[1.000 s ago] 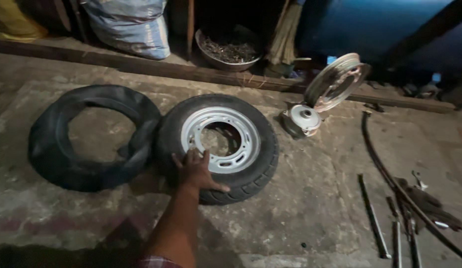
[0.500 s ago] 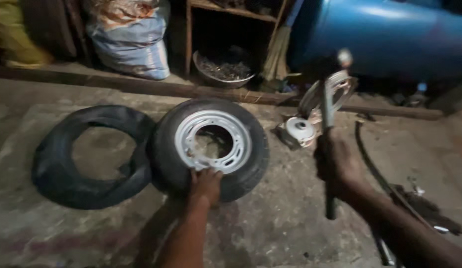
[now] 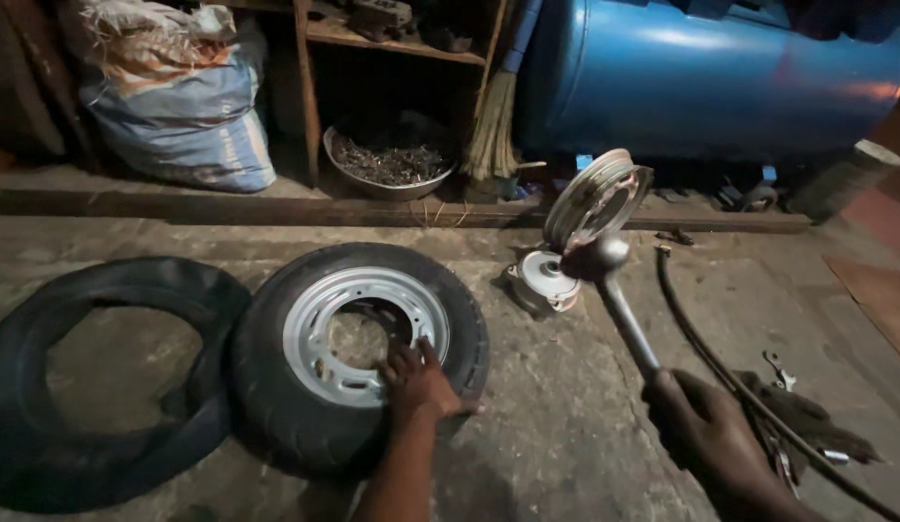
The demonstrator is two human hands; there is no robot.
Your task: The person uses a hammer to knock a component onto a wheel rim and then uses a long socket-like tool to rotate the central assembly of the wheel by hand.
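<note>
Low in the frame's centre, my left hand (image 3: 418,384) presses flat, fingers spread, on the black rubber tyre with silver steel rim (image 3: 358,353) lying on the concrete floor (image 3: 566,406), while my right hand (image 3: 706,430), lower right, has its grip closed around a metal-headed hammer (image 3: 619,304), a loose black tyre (image 3: 92,377) at left.

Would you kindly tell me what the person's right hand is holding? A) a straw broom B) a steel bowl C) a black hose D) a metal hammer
D: the right hand grips the handle of a metal hammer, its head raised near the leaning rim.
</note>
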